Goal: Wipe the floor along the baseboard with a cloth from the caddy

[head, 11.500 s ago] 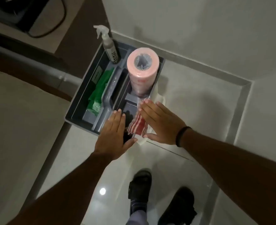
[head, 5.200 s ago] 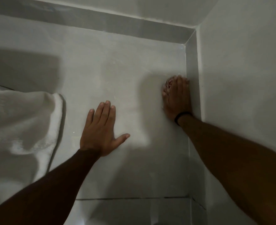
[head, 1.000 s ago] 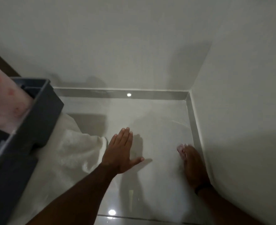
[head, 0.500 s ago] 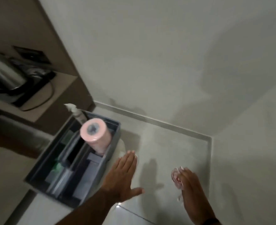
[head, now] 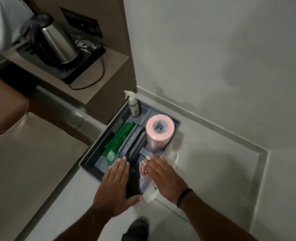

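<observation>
Half a second before, both hands hovered over bare floor; now they were above the grey caddy (head: pixel 98 150). The right hand (head: pixel 164 178) held the red-striped cloth (head: pixel 143 168) over its near compartment. The left hand (head: pixel 116 186) lay flat, fingers spread. A pink roll (head: pixel 159 131) and spray bottle (head: pixel 133 106) stood behind; a kettle (head: pixel 56 44) sat on the bench (head: pixel 112 61).

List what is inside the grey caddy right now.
The caddy holds a spray bottle, a pink roll, green cloths and a red-striped cloth under the right hand. The near compartments are covered.
</observation>
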